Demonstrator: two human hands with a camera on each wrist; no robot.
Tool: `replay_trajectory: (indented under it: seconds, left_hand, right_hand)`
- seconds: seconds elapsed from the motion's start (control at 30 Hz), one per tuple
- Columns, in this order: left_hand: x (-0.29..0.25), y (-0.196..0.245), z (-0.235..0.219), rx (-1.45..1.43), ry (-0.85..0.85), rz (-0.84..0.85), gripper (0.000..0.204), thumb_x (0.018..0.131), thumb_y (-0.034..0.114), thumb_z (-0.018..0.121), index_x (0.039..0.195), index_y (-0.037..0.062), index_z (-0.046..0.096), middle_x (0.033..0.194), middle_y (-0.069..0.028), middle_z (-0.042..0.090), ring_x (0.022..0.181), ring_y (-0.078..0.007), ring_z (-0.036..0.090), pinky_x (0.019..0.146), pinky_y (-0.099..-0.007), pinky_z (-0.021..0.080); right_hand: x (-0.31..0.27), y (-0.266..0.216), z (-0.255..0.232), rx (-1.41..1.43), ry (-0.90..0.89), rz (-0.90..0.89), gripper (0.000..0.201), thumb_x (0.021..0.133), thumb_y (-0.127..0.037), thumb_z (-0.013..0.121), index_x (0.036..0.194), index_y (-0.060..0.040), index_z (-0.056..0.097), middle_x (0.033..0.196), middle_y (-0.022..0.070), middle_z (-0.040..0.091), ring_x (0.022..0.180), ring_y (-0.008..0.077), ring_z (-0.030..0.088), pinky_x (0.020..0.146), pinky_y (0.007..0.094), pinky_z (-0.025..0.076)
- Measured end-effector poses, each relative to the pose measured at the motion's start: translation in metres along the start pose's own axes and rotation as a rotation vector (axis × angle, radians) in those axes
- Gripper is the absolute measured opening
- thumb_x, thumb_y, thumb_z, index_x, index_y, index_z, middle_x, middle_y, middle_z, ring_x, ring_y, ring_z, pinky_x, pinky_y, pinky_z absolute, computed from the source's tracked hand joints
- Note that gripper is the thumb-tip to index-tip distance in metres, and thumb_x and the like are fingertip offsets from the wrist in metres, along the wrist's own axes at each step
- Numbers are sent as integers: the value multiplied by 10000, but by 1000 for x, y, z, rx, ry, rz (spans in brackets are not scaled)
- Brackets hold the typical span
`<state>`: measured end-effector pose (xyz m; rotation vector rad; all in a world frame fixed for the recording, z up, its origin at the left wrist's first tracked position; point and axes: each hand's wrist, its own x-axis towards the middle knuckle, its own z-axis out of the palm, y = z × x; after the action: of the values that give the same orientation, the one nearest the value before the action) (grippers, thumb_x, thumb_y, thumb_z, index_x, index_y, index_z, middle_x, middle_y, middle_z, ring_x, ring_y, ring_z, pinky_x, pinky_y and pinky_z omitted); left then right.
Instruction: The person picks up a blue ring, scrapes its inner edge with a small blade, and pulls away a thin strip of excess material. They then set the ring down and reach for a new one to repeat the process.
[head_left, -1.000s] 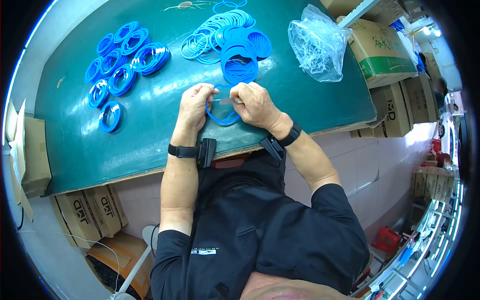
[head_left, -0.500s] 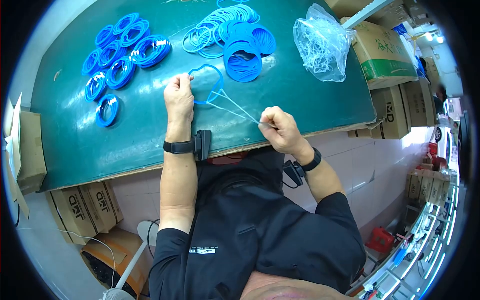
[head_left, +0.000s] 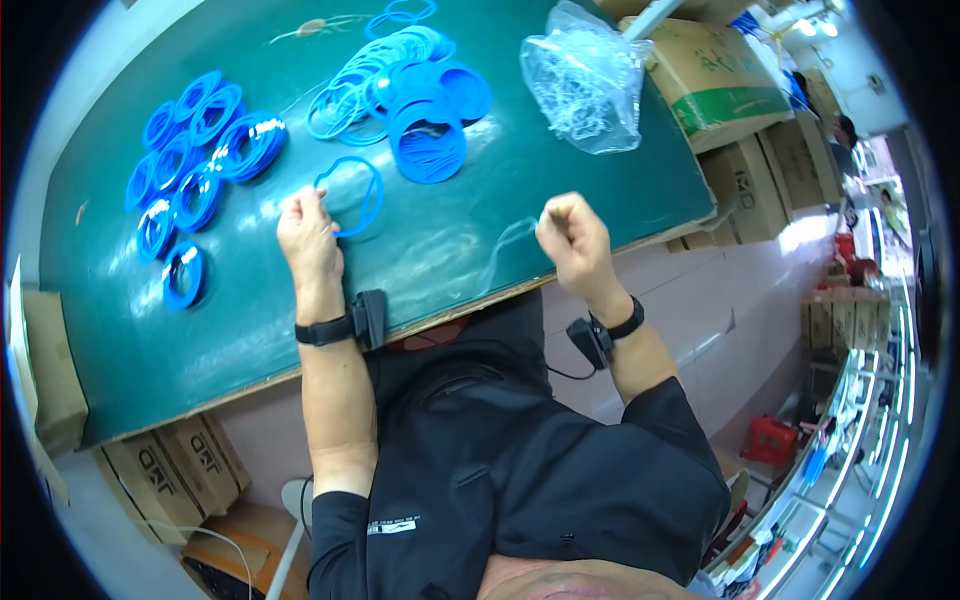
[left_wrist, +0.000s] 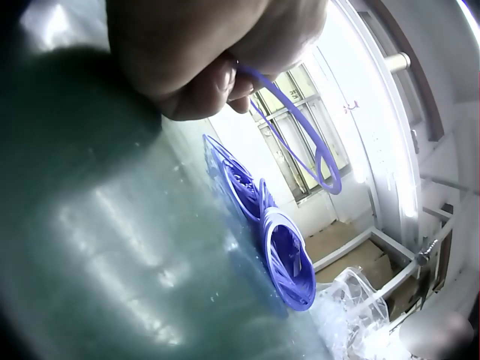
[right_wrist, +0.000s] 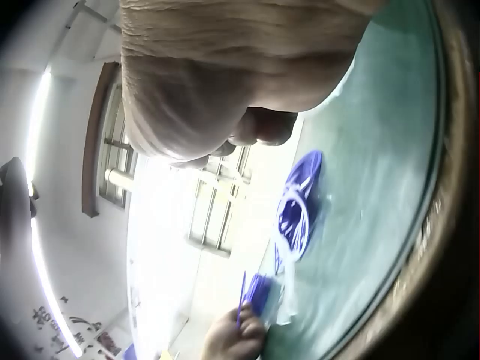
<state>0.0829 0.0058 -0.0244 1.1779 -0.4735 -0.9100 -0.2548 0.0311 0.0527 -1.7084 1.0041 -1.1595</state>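
Pale strand [head_left: 511, 238]: blurs in head view.
Right hand [right_wrist: 232, 71]: runs off right wrist view's top.
Green-striped box lettering [head_left: 733, 62]: blurs past reading.

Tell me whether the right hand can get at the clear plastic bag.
Probably yes: only bare green tabletop shows between the right hand and the clear plastic bag, though that hand pinches a pale strip.

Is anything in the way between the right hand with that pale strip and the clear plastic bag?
Nothing visible is. Between the right hand, the pale strip trailing from its fingers, and the clear plastic bag lies only green tabletop. The blue ring pile sits left of that path.
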Motion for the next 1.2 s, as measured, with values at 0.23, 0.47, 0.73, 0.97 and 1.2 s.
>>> replay_trajectory:
  seconds: [0.23, 0.47, 0.73, 0.97, 1.2]
  left_hand:
    - [-5, 1, 3, 83, -39, 44, 203, 1025, 211, 610, 965, 21, 648, 680, 37, 513, 535, -35, 438, 468, -211, 362]
    - [-6, 3, 4, 89, -21, 42, 201, 1023, 215, 612, 957, 32, 664, 684, 42, 512, 539, -31, 425, 480, -205, 351]
    - [-6, 3, 5, 106, -45, 36, 195, 1021, 214, 622, 960, 34, 670, 707, 54, 517, 588, -27, 428, 508, -205, 317]
    - [-10, 29, -10, 268, 19, 167, 199, 991, 191, 647, 948, 1, 689, 740, 17, 602, 619, -56, 501, 545, -239, 416]
    - [38, 89, -158, 625, 475, 468, 232, 961, 208, 662, 883, -5, 713, 735, -15, 652, 670, -101, 558, 619, -283, 464]
  right_hand:
    - [95, 51, -61, -561, 556, -191, 123, 952, -122, 654, 944, -22, 582, 665, 56, 589, 574, 146, 558, 559, 319, 459]
    - [123, 87, -73, -995, 569, -375, 100, 867, -90, 673, 953, -73, 625, 882, 109, 670, 752, 356, 668, 659, 429, 550]
    - [100, 83, -65, -962, 539, -112, 340, 875, -117, 675, 1214, -91, 665, 1023, 98, 737, 903, 326, 710, 757, 428, 567]
    - [95, 100, -74, -945, 561, -101, 292, 888, -172, 704, 1166, -83, 698, 941, 105, 739, 876, 305, 707, 782, 412, 550]
    - [93, 98, -62, -789, 500, -140, 210, 905, -150, 709, 1085, -42, 723, 962, 113, 753, 852, 236, 727, 771, 347, 563]
